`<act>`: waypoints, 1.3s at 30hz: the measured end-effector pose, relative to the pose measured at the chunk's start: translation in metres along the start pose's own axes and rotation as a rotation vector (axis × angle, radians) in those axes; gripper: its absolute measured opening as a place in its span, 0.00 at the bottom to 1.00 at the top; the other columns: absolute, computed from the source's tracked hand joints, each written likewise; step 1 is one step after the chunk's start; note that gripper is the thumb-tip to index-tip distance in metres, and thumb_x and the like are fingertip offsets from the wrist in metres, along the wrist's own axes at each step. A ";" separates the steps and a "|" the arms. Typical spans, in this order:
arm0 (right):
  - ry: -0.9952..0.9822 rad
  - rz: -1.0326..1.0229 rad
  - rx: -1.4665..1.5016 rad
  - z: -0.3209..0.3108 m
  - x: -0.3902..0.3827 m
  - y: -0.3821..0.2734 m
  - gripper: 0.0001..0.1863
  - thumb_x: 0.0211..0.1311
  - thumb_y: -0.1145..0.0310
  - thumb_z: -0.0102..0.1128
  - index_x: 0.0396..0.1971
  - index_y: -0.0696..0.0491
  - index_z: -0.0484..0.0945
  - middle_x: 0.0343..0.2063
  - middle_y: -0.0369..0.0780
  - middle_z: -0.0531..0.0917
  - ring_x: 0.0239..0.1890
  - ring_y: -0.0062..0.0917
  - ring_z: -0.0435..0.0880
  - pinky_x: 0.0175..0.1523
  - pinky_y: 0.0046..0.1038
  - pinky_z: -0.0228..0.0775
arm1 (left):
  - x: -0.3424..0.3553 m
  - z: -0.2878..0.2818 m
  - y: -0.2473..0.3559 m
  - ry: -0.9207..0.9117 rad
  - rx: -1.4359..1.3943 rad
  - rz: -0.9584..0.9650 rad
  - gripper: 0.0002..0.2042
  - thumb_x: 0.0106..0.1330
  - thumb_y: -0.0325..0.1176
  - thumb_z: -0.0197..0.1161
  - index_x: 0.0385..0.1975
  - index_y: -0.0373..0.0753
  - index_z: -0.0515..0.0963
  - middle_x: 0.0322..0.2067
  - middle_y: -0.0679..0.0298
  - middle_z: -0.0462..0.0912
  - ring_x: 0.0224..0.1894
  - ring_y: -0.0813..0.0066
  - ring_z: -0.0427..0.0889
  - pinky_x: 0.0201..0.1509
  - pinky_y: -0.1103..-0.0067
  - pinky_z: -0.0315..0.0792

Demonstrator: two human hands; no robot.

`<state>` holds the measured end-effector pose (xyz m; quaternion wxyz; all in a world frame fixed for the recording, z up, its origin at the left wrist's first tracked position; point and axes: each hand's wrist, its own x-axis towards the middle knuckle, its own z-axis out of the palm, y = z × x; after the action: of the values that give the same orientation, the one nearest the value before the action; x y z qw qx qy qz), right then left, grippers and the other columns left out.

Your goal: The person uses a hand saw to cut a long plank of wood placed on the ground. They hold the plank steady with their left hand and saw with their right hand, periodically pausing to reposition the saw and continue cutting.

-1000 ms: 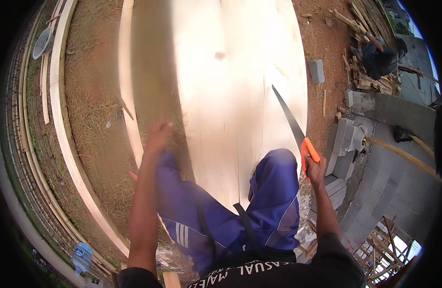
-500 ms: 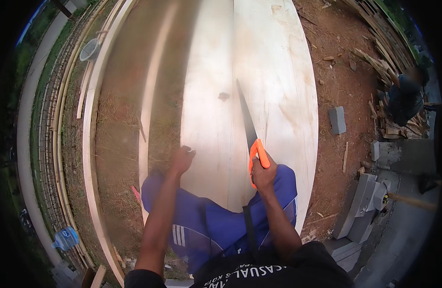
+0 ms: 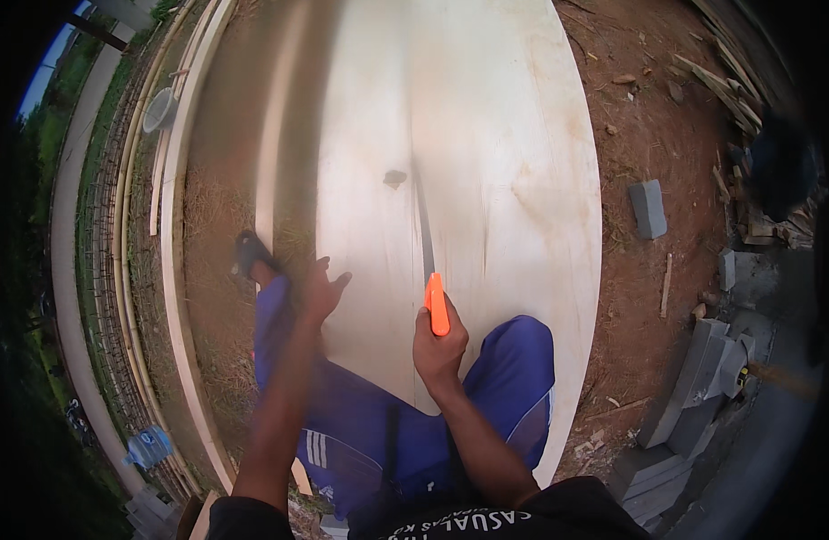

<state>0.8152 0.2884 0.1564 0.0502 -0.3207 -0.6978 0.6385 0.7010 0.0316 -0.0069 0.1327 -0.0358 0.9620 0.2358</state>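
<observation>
My right hand (image 3: 439, 346) grips the orange handle (image 3: 439, 297) of a handsaw, whose long blade (image 3: 423, 220) points forward along a line in a wide pale wooden sheet (image 3: 522, 126). Whether the teeth are in the wood I cannot tell. My left hand (image 3: 326, 286) is open, fingers spread at the sheet's left edge; whether it touches the wood is unclear. A dark knot-like patch (image 3: 394, 176) lies left of the blade's far end. My legs (image 3: 513, 360) in blue trousers are bent over the sheet, the left foot (image 3: 250, 250) out past its left edge.
Long timbers (image 3: 189, 90) and bamboo poles (image 3: 126, 261) run along the left, with a bucket (image 3: 160, 110) and water jug (image 3: 147, 447). On the right are a grey block (image 3: 648, 209), scrap wood (image 3: 738, 99), stacked blocks (image 3: 684, 396) and a dark, blurred person (image 3: 779, 166).
The saw has swung leftward from the sheet's right side to a near-straight line in front of me, with my right hand on it. My left foot has come into view on the left.
</observation>
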 end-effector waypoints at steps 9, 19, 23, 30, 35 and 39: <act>0.005 -0.004 -0.159 0.048 -0.007 -0.007 0.25 0.66 0.82 0.54 0.64 0.65 0.77 0.26 0.38 0.79 0.28 0.18 0.77 0.38 0.26 0.73 | 0.028 0.045 -0.053 -0.021 -0.445 -0.521 0.40 0.58 0.48 0.80 0.62 0.23 0.73 0.54 0.42 0.84 0.55 0.52 0.86 0.61 0.63 0.76; 0.086 0.152 -0.111 0.090 0.066 -0.010 0.07 0.63 0.80 0.52 0.36 0.61 0.80 0.21 0.34 0.74 0.22 0.16 0.71 0.29 0.26 0.66 | 0.024 0.014 -0.022 -0.118 -0.515 -0.582 0.38 0.56 0.47 0.82 0.56 0.21 0.75 0.52 0.39 0.84 0.52 0.48 0.86 0.56 0.60 0.78; 0.053 0.213 -0.073 0.106 0.095 -0.022 0.09 0.63 0.78 0.51 0.22 0.54 0.67 0.16 0.32 0.69 0.18 0.16 0.67 0.25 0.27 0.62 | 0.033 0.043 -0.056 -0.126 -0.543 -0.638 0.36 0.57 0.46 0.82 0.54 0.22 0.75 0.50 0.40 0.84 0.51 0.51 0.86 0.55 0.62 0.78; 0.123 0.148 -0.153 0.097 0.059 -0.017 0.05 0.60 0.80 0.50 0.27 0.57 0.74 0.17 0.34 0.72 0.17 0.17 0.71 0.23 0.27 0.64 | 0.029 0.054 -0.051 -0.068 -0.463 -0.576 0.34 0.57 0.46 0.82 0.51 0.23 0.76 0.47 0.41 0.85 0.49 0.53 0.87 0.53 0.63 0.79; 0.091 0.226 -0.118 0.117 0.159 -0.015 0.08 0.61 0.75 0.51 0.22 0.55 0.67 0.15 0.34 0.69 0.15 0.20 0.67 0.23 0.31 0.62 | 0.019 0.037 -0.030 -0.077 -0.599 -0.579 0.38 0.57 0.47 0.82 0.57 0.24 0.74 0.53 0.41 0.83 0.56 0.49 0.83 0.61 0.63 0.75; 0.090 0.173 -0.138 0.109 0.099 0.002 0.05 0.60 0.76 0.51 0.25 0.57 0.75 0.16 0.35 0.72 0.15 0.19 0.68 0.24 0.28 0.62 | 0.014 0.033 -0.045 -0.122 -0.591 -0.611 0.41 0.56 0.48 0.82 0.62 0.23 0.72 0.57 0.39 0.81 0.60 0.47 0.81 0.65 0.62 0.73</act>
<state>0.6856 0.2458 0.1015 0.0040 -0.4105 -0.7068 0.5761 0.7014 0.0070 -0.0585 0.2370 -0.3415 0.7889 0.4527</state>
